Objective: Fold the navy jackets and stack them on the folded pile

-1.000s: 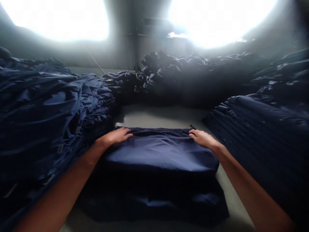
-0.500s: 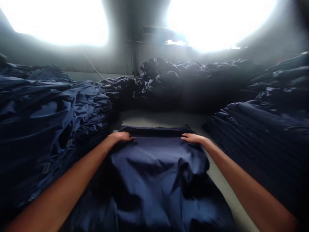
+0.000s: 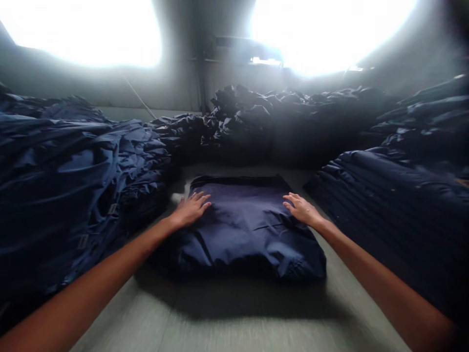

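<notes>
A dark navy garment (image 3: 242, 220) lies in the middle of the pale surface, its front edge rumpled and bunched. My left hand (image 3: 191, 208) rests on or just over its left side, fingers spread. On the opposite side, my right hand (image 3: 301, 208) is at the cloth's right edge with its fingers stretched out. Neither hand grips the fabric. Whether the fingertips press on the cloth or hover slightly above it, I cannot tell.
Tall stacks of navy garments (image 3: 66, 195) with small pale labels rise on the left. More folded stacks (image 3: 399, 210) stand on the right. A crumpled dark heap (image 3: 249, 117) spans the back, below bright windows. The pale surface (image 3: 234, 337) shows in front.
The garment's near part, which hung toward me, now lies drawn up on the surface further away. My hands have let go of its far edge and opened.
</notes>
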